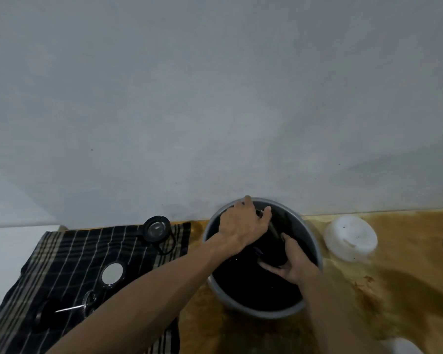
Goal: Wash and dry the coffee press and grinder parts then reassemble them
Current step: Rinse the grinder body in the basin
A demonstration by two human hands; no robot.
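Both my hands are inside a grey wash basin (313,241) with a dark inside. My left hand (243,223) grips the upper end of a dark grinder part (273,229) near the basin's far rim. My right hand (293,261) cups the part's dark lower end. On the checked cloth (62,256) to the left lie the glass coffee press beaker (157,229) with its black handle, a round black-rimmed lid (112,273), and the plunger (69,309) with its metal rod and filter disc.
A white plastic container (351,237) stands right of the basin on the wet wooden counter (394,290). A plain wall runs close behind the basin. Another white object (407,347) shows at the bottom right edge.
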